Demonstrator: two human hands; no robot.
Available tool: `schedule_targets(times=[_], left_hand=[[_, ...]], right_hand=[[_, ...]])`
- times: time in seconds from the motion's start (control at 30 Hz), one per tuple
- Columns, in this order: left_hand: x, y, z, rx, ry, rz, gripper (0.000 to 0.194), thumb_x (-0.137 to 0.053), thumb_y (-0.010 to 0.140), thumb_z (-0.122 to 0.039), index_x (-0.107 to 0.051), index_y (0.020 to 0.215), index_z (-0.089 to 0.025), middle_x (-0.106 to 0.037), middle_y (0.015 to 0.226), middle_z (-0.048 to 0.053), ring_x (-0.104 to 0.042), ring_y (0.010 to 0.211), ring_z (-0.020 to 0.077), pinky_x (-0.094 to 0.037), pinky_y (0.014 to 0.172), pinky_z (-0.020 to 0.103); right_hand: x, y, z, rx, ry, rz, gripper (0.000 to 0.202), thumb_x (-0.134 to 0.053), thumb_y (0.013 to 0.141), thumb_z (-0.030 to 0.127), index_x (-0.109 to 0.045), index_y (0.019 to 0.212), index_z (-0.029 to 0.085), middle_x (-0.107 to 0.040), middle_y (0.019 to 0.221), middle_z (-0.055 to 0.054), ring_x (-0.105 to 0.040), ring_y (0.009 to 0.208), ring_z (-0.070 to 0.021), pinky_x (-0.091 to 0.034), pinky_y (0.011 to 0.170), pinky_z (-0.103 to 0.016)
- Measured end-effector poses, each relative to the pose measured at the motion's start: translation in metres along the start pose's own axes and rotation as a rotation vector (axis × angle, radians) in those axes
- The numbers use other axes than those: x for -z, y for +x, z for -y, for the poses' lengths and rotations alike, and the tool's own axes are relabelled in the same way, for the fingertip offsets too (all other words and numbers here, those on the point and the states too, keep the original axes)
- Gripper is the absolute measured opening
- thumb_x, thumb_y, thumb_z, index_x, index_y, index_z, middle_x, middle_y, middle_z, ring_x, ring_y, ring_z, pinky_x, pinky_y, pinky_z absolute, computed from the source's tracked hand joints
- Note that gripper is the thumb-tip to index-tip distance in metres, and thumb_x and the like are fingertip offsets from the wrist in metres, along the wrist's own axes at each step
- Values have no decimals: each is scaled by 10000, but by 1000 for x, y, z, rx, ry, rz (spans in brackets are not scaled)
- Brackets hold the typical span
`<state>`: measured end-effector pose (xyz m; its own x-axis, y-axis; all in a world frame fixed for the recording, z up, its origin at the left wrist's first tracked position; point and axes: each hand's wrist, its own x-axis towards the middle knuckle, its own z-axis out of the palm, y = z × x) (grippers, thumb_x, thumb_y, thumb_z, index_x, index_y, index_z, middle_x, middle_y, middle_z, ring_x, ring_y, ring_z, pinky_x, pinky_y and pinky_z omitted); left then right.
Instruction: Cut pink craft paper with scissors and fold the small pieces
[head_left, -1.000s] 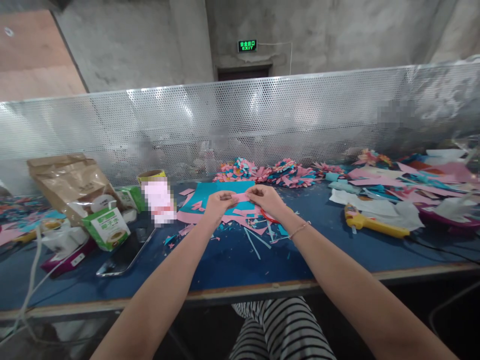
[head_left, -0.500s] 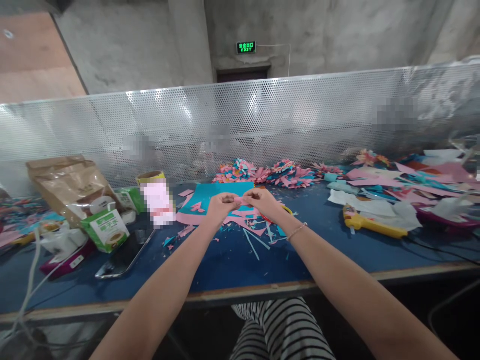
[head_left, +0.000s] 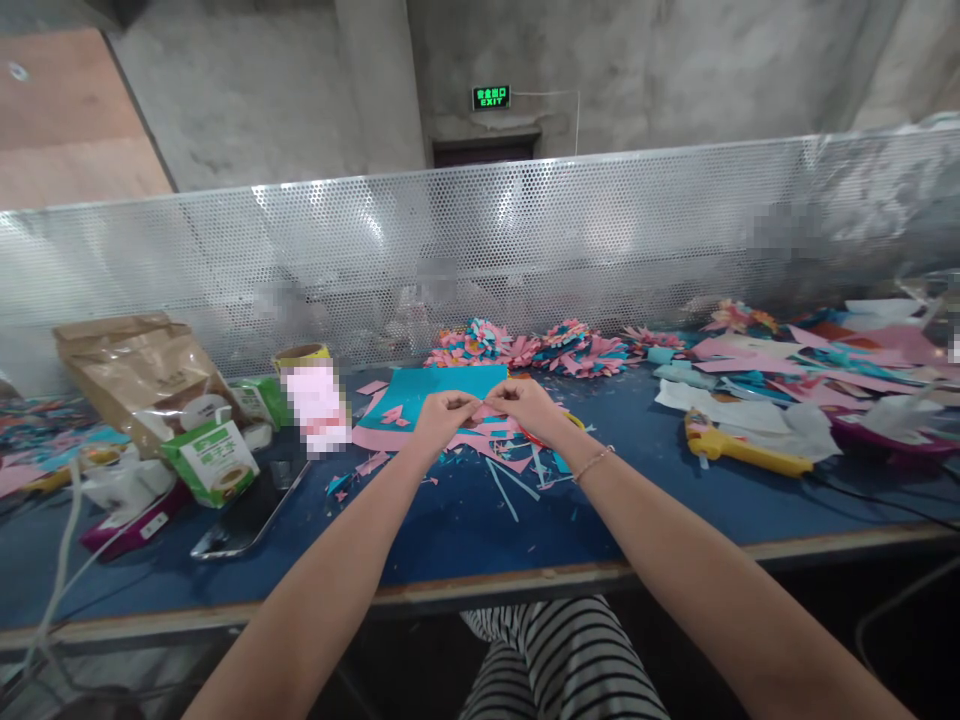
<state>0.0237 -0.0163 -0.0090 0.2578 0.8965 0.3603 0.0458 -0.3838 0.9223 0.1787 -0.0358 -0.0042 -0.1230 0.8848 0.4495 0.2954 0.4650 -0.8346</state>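
Note:
My left hand [head_left: 448, 413] and my right hand [head_left: 529, 406] meet over the middle of the table, each in a pinch. Between their fingertips is a small piece of pink paper [head_left: 487, 411], mostly covered by the fingers. Beneath and behind them lie a blue paper sheet [head_left: 424, 386] and pink paper sheets [head_left: 382, 437]. Pink and blue paper scraps [head_left: 513, 488] are scattered below the hands. Scissors with a red and yellow handle [head_left: 574, 420] show partly beside my right hand.
Paper flowers [head_left: 570, 350] in pink and blue line the back by the perforated metal screen [head_left: 360, 240]. A yellow glue gun [head_left: 750, 452] lies on the right. On the left are a phone [head_left: 251, 512], a green-white box [head_left: 214, 462] and a brown paper bag [head_left: 142, 375].
Both hands stay in nearly the same place. The fingers have shifted slightly around the pink paper, and less of it shows between them now.

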Motion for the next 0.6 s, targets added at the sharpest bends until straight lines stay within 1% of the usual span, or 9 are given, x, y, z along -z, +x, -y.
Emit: schedule_targets(times=[0.17,0.27,0.37,0.5,0.6], left_hand=[[2,1,-1,-25,72,-29,193,-643,590,-327,-620,626,-139,-594,543,10,-576,498,127,-493,540,262],[5,2,-3,-11,101,-55,195,-650,576,-327,-610,604,-138,-585,533,6,-573,491,127,-490,535,261],[8,3,-3,-7,114,-61,212,-661,557,-336,-612,615,-137,-587,539,5,-565,491,122,-489,541,263],[11,5,1,-7,110,-28,229,-634,578,-364,-594,626,-143,-573,533,-5,-552,491,111,-484,545,259],[11,4,4,-45,188,31,210,-618,589,-349,-578,595,-142,-556,515,-8,-530,489,102,-465,529,238]], right_hand=[[2,6,-11,-37,95,23,191,-575,615,313,-591,663,129,-566,598,-7,-508,555,-95,-415,568,-231],[4,9,-17,-63,131,19,190,-567,616,304,-591,669,124,-550,559,-2,-494,525,-90,-412,551,-230],[4,10,-19,-46,134,10,177,-566,612,297,-579,652,126,-533,536,7,-473,502,-82,-394,525,-222],[3,10,-20,-3,63,-25,157,-552,620,288,-566,628,132,-517,535,12,-451,494,-77,-365,503,-211],[2,10,-21,70,-48,-2,166,-539,638,294,-578,620,133,-528,556,4,-461,524,-86,-363,520,-211]])
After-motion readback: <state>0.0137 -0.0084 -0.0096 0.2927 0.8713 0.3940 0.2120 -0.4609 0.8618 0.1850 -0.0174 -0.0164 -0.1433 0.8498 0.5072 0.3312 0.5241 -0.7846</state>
